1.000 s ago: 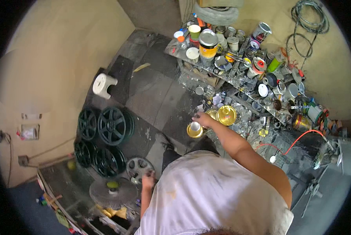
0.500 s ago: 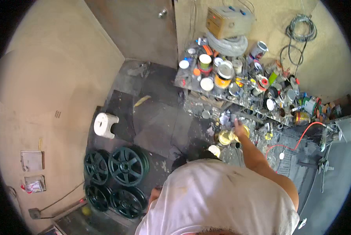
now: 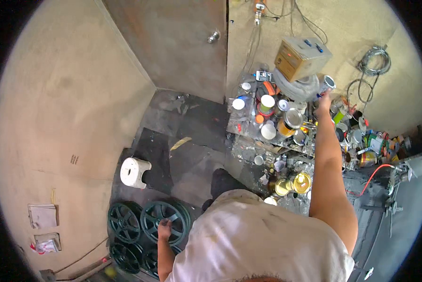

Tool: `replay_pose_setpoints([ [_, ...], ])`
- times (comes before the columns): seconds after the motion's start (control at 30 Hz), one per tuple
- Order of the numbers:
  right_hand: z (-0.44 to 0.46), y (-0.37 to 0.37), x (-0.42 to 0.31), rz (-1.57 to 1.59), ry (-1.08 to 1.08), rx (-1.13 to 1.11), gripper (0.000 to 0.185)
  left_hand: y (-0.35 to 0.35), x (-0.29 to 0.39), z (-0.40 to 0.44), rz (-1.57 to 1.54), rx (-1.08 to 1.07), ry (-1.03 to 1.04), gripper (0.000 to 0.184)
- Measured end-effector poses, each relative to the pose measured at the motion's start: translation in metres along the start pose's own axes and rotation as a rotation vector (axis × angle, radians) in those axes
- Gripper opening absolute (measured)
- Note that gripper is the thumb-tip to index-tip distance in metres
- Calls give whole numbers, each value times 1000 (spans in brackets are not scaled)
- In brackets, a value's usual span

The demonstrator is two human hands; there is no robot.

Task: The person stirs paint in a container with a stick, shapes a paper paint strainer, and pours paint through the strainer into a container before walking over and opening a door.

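Observation:
My right arm stretches up to the back bench, where my right hand [image 3: 323, 104] is at the lower side of an open grey can [image 3: 327, 82]; its fingers are too small and partly hidden to show a grip. My left hand [image 3: 164, 229] is over a dark green wheel rim [image 3: 151, 217], fingers curled, and whatever they hold cannot be made out. Around the right forearm stand a yellow-banded can [image 3: 290, 123] and several other paint cans. Gold tins [image 3: 302, 182] lie below the bench, left of the forearm.
More green rims [image 3: 124, 222] lie at the lower left, near a white stool [image 3: 135, 172]. A cardboard box [image 3: 301, 58] rests on a wrapped tire [image 3: 296, 89] on the bench. A red hose [image 3: 373, 176] runs at the right. A door [image 3: 183, 47] is at the back.
My right hand has moved from the gold tins up to the grey can on the bench. My left hand has come into fuller view over a rim. The view has shifted toward the door.

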State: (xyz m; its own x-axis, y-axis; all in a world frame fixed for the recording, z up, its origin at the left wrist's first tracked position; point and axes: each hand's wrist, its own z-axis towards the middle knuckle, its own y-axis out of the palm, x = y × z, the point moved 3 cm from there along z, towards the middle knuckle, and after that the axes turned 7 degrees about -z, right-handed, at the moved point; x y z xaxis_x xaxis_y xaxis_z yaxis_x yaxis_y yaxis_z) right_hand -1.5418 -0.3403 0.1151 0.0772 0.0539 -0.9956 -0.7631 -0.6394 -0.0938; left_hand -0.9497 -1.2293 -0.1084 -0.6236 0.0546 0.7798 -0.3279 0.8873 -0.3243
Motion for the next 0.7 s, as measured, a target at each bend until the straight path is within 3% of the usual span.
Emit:
replay_pose_setpoints([
  [0.07, 16, 22, -2, 128, 213, 48, 82, 4, 18, 10, 65, 33, -29, 27],
  [0.1, -1, 39, -20, 184, 51, 20, 99, 7, 36, 10, 133, 61, -53, 23],
  [0.13, 32, 50, 8, 1, 123, 186, 97, 18, 64, 2, 247, 27, -31, 21],
  [0.17, 24, 55, 4, -339, 158, 163, 96, 29, 107, -3, 364, -7, -9, 19],
  [0.23, 19, 55, 10, -229, 83, 258, 91, 44, 105, 16, 75, -55, -75, 29],
  [0.27, 25, 52, 28, 30, -6, 130, 83, 50, 107, 28, 62, -92, -103, 29],
  [0.3, 6, 51, 12, -102, 12, 179, 74, 62, 116, 52, 137, -140, -116, 30],
  [0.33, -8, 58, 10, 294, 85, 1, 70, 70, 126, 74, 234, -195, -131, 31],
  [0.43, -25, 68, -6, 370, 94, 61, 73, 102, 186, 151, 530, -354, -70, 32],
  [0.5, -19, 65, -3, 360, 70, 122, 73, 119, 264, 223, 693, -415, 111, 33],
  [0.57, -18, 57, 16, 256, 84, 193, 77, 157, 407, 276, 624, -499, 408, 37],
  [0.6, -17, 51, 15, 191, 50, 230, 81, 180, 473, 306, 864, -426, 294, 39],
  [0.63, -22, 52, 11, 258, 91, 214, 83, 197, 519, 344, 971, -469, 476, 39],
  [0.7, -32, 68, -6, 388, 104, 161, 87, 264, 654, 345, 700, -425, 660, 38],
])
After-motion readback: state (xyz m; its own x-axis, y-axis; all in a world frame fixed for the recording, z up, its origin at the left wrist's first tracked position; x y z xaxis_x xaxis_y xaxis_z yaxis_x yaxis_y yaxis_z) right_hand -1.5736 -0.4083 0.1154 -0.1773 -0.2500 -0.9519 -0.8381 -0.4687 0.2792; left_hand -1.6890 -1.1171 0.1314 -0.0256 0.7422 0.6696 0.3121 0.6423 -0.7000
